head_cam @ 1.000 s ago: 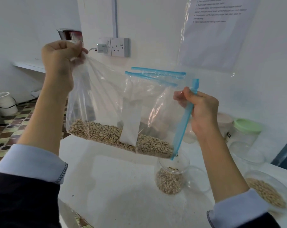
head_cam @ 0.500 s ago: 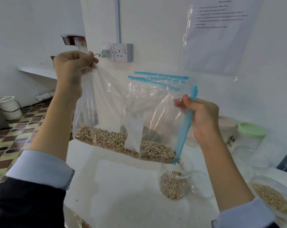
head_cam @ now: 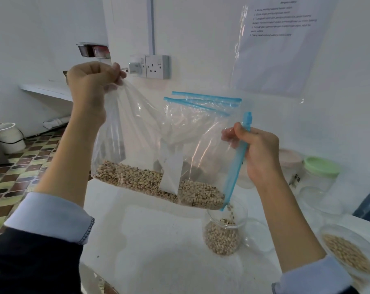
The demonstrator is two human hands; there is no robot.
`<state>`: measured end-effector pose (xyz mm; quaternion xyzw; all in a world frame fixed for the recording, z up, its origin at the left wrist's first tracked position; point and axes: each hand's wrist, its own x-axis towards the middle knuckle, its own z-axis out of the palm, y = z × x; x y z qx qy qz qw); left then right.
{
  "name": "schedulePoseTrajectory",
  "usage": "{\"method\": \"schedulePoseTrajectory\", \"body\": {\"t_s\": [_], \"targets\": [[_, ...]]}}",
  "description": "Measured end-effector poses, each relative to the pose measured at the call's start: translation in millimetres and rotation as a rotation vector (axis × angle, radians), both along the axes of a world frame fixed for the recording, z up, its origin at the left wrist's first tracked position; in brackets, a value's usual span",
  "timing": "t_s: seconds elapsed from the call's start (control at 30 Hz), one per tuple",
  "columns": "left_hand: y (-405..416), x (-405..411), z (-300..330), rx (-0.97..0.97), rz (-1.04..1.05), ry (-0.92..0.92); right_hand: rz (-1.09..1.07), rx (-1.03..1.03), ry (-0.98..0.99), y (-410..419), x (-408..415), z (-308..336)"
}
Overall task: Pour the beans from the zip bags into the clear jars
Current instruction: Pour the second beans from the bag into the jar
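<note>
The bag [head_cam: 158, 145] hangs in the air above the table [head_cam: 158, 251], stretched between both hands and tilted so its lower right corner dips over the open jar [head_cam: 223, 234]. The left hand [head_cam: 90, 85] is clenched round a bunched corner of the plastic, up and to the left; the right hand [head_cam: 258, 153] grips the blue zip strip [head_cam: 237, 164], lower and to the right. The beans [head_cam: 158, 183] lie in a long heap along the bag's bottom edge, well below both grips, and a few are falling from the corner into the jar, which is partly filled. A white label [head_cam: 170, 177] on the bag hides some beans behind it. More blue zip strips [head_cam: 203, 99] show through the clear plastic behind; what they belong to is hard to make out. At the table's right edge a second jar [head_cam: 349, 253] with beans is cut off by the frame. Near the far right, behind the right wrist, stand a green-lidded jar [head_cam: 320, 177] and a pale-lidded one [head_cam: 290, 160], partly hidden. The paper [head_cam: 279, 39] on the wall carries print too small to read.
</note>
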<state>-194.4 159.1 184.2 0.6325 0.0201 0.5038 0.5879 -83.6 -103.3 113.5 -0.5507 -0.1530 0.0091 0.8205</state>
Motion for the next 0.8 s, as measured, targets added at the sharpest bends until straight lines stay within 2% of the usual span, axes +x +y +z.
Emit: {"method": "schedulePoseTrajectory", "body": {"t_s": [0.1,0.2,0.3,0.57,0.67,0.8], "targets": [[1,-1,2,0.0,0.012,-0.002,-0.071,0.017,0.004,-2,3,-2],[-1,0,2,-0.004,0.021,0.006,-0.005,-0.025,-0.025,-2,2,-2],[-3,0,2,-0.025,0.034,-0.008,-0.028,0.049,-0.008,-4,2,-2],[-10,2,7,-0.016,0.049,-0.007,-0.015,0.058,0.013,-2,1,-1],[-8,1,7,-0.048,0.054,-0.027,-0.074,0.104,0.032,-3,2,-3],[-7,0,6,-0.088,0.061,-0.03,-0.049,0.104,0.039,-2,0,-3]]}}
